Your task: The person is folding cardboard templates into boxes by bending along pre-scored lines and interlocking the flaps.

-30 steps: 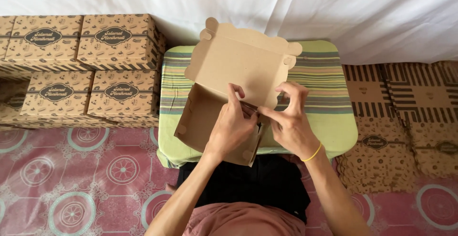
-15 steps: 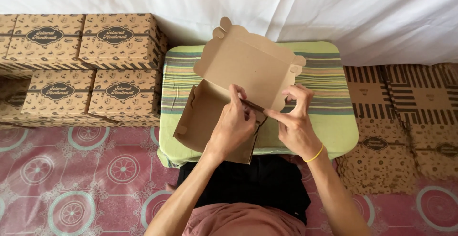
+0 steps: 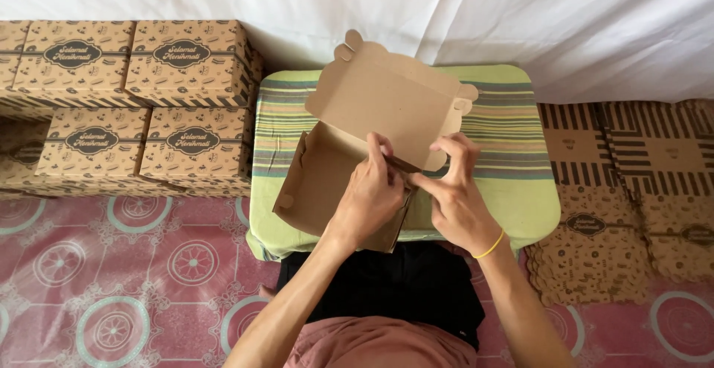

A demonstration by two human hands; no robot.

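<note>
A brown cardboard box [image 3: 327, 182], half folded with its lid [image 3: 387, 104] standing open, rests on a small green striped table [image 3: 513, 182]. My left hand [image 3: 368, 200] grips the box's right wall from the near side. My right hand [image 3: 457, 197], with a yellow band on the wrist, pinches the corner flap at that same wall, thumb and fingers pressed on the cardboard. Both hands meet at the box's right corner.
Several folded printed boxes [image 3: 141, 107] are stacked in two rows at the left. A pile of flat unfolded box blanks [image 3: 625, 189] lies on the right. White cloth hangs behind. The floor mat [image 3: 111, 286] is red and patterned.
The box has turned slightly and shifted right under my hands; the lid has tilted further back. My fingers have worked along the right corner flap.
</note>
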